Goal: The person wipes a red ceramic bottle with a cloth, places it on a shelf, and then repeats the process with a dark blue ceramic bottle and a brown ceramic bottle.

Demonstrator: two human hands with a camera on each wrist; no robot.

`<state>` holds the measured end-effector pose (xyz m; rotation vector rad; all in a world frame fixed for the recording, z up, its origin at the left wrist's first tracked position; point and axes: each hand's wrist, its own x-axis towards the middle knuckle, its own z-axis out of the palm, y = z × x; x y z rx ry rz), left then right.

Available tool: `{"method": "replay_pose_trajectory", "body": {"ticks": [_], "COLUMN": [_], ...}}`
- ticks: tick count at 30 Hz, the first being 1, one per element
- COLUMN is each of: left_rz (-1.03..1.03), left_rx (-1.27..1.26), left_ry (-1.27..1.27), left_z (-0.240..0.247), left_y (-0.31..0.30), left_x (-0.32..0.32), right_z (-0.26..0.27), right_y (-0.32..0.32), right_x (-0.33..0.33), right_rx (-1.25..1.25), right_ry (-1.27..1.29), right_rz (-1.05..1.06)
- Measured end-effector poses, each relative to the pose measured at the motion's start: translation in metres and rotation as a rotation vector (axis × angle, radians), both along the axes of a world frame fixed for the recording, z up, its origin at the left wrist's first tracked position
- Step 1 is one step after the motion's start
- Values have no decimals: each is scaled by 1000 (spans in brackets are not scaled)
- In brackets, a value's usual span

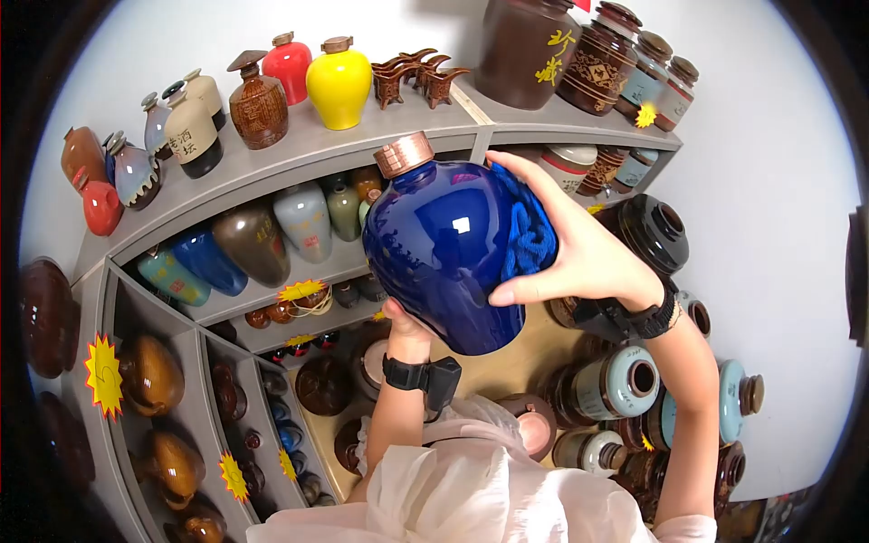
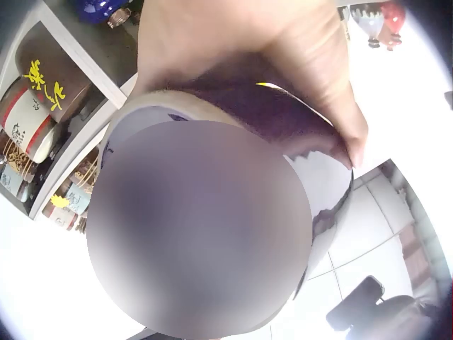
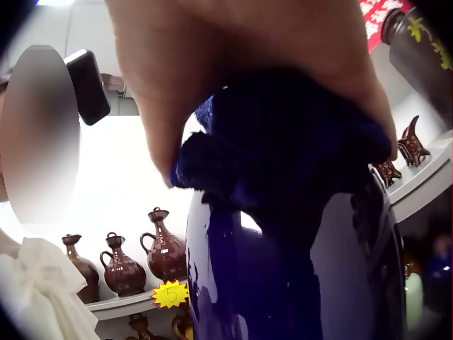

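Note:
A glossy dark blue jar (image 1: 434, 244) with a copper-coloured cap (image 1: 405, 155) is held up, tilted, in front of the shelves. My left hand (image 1: 406, 322) grips it low on the near side; most of those fingers are hidden behind the jar. In the left wrist view that hand (image 2: 248, 42) spans the jar's underside, thumb and fingers spread around it. My right hand (image 1: 584, 249) holds a blue cloth (image 1: 529, 235) against the jar's right side. From the right wrist view, the bunched cloth (image 3: 283, 127) lies between palm and glaze, with fingers curled over both sides.
A curved grey shelf (image 1: 362, 145) carries a yellow jar (image 1: 339, 89), a red jar (image 1: 288, 71) and a big brown jar (image 1: 525, 54) behind the blue one. More jars and pale blue pots (image 1: 615, 385) crowd below and right. A price tag (image 1: 104, 376) hangs at left.

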<state>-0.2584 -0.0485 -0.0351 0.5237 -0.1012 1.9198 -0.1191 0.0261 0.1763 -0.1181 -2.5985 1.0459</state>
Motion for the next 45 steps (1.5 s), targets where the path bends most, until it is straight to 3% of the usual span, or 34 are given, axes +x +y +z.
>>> {"method": "replay_pose_trajectory", "body": {"ticks": [12,18,24,27,32,36,38,41,43,45], "left_rz": [-23,-42,-65,-84,-127,-339,-303,-43,11,-117], "left_rx": [3,18,32,44,60,112,40,-322,-379,-188], "left_ry": [-34,-43,-47,-58,-101,-265,-232,103,108,-21], "left_z": [-2,1,4,5,-3,-39,-44,4,7,-10], "left_y": [-10,-8,-8,-8,-9,-9,-21,-46,-45,-34], "left_x": [-5,-8,-7,-5,-1,2,8,10,12,8], "right_z": [-12,0,15,19,8,-25,-45,-60,-58,-50], "right_y": [-13,-17,-26,-33,-47,-63,-64,-61,-60,-61], "right_x": [-15,-23,-35,-31,-21,-6,1,10,10,8], "right_rx": [87,445,619,673,932,1044,1048,1112,1120,1130], "right_ry": [198,257,343,258,280,314,328,311,281,266], "right_rz": [-111,-48,134,209,247,366,441,484,488,467]}}
